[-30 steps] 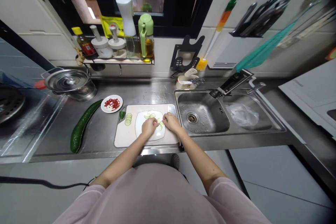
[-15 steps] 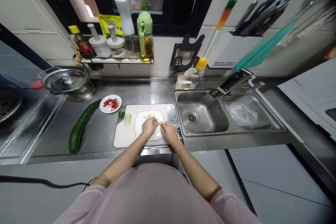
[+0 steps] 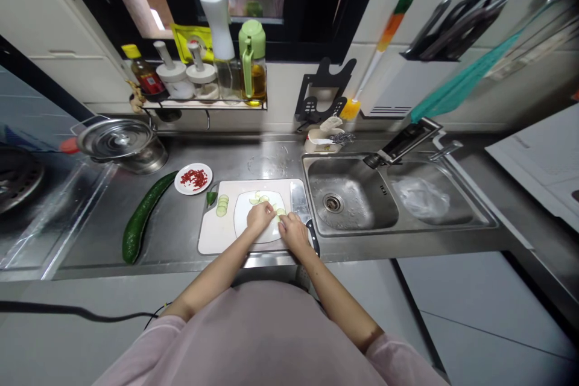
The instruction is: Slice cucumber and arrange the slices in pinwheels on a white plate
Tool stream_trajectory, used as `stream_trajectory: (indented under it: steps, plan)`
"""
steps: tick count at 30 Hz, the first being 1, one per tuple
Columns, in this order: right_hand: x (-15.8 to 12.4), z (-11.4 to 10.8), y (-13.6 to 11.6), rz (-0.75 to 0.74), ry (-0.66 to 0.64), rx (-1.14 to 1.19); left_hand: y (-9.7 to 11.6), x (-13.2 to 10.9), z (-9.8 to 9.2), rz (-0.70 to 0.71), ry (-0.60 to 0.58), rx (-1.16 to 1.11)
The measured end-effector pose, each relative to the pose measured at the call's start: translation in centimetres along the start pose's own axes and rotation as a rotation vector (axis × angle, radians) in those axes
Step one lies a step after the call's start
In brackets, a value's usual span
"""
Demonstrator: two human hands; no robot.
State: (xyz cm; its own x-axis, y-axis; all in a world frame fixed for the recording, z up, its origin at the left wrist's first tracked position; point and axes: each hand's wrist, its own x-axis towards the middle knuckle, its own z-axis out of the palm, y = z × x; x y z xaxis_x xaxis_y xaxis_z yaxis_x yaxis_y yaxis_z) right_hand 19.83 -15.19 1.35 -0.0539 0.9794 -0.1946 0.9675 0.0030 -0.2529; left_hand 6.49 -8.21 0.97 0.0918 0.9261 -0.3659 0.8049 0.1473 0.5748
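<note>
Far left on desk (image 3: 176, 238): whole cucumber (image 3: 143, 217), uncut. Chilli dish (image 3: 193, 178) filled. On cutting board (image 3: 213, 236): small stack of slices (image 3: 221, 205), not yet plated. White plate (image 3: 242, 224) part-ringed with cucumber rounds (image 3: 259, 197); seemingly midway. Left hand (image 3: 259, 217) over plate middle, right hand (image 3: 292, 231) at right rim. Fingers bunched; pinching a round or not, cannot tell. Knife (image 3: 300, 200) laid aside.

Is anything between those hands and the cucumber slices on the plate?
Nothing visible. The left hand and right hand are over the plate, at the cucumber slices; the knife lies off to the side.
</note>
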Motion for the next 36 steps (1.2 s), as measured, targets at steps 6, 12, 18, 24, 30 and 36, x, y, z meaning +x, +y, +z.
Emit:
stream_trajectory:
  steps: [6,12,18,24,30,36]
  plan:
    - [0.07,0.09,0.05,-0.006,-0.003,0.008,0.04,-0.04,-0.07,-0.01,-0.006,-0.009]
    - [0.09,0.03,0.01,-0.01,-0.001,0.008,0.04,-0.07,-0.09,-0.013,0.004,-0.003]
    - [-0.06,-0.02,0.06,-0.013,0.023,0.025,-0.02,-0.06,0.01,-0.003,0.01,-0.008]
    - [0.03,-0.27,0.1,0.061,0.064,0.028,-0.12,-0.12,0.02,-0.002,0.004,0.001]
    - [0.27,0.0,0.27,0.056,0.093,0.03,-0.16,-0.11,0.11,0.011,0.017,0.002]
    - [0.16,0.08,0.65,0.044,0.176,0.088,-0.1,-0.66,-0.2,0.018,0.052,-0.099]
